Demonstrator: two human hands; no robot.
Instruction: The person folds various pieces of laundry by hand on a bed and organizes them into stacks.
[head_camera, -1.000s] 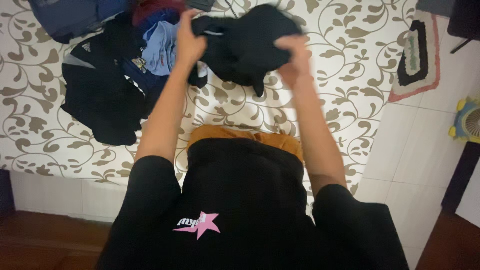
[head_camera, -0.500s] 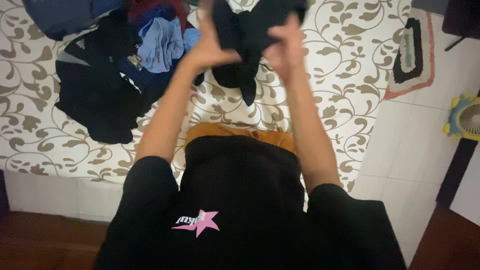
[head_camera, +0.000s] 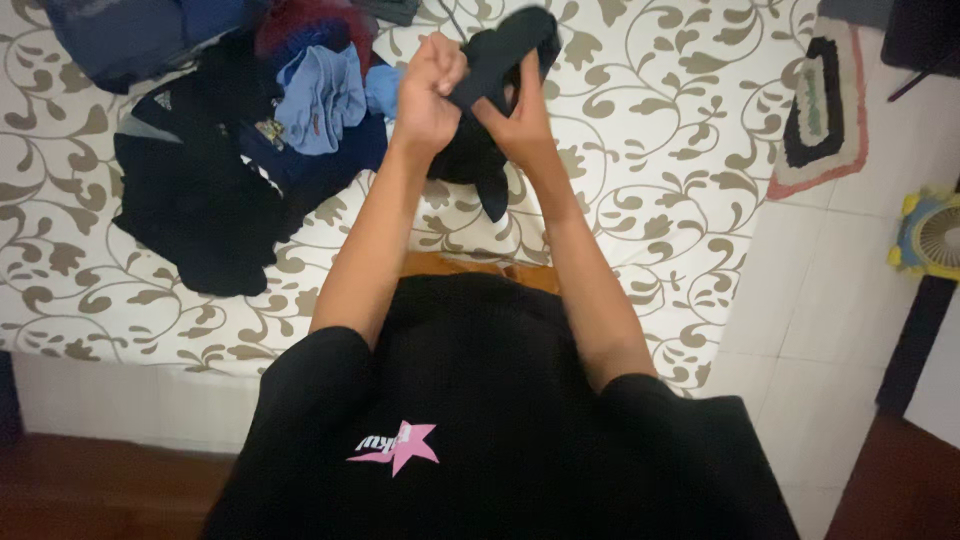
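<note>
Patterned bedsheet (head_camera: 650, 150) below; left hand (head_camera: 428, 95), right hand (head_camera: 515, 120) both gripping black garment (head_camera: 490, 60)

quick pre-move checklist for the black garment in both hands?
1. Left hand gripping the black garment: ok, fist closed on it.
2. Right hand on the garment: ok.
3. Garment lifted off the patterned sheet: cannot tell, its lower end hangs close.
4. Garment apart from the clothes pile: ok.
5. Bare sheet right of the hands: ok.
</note>
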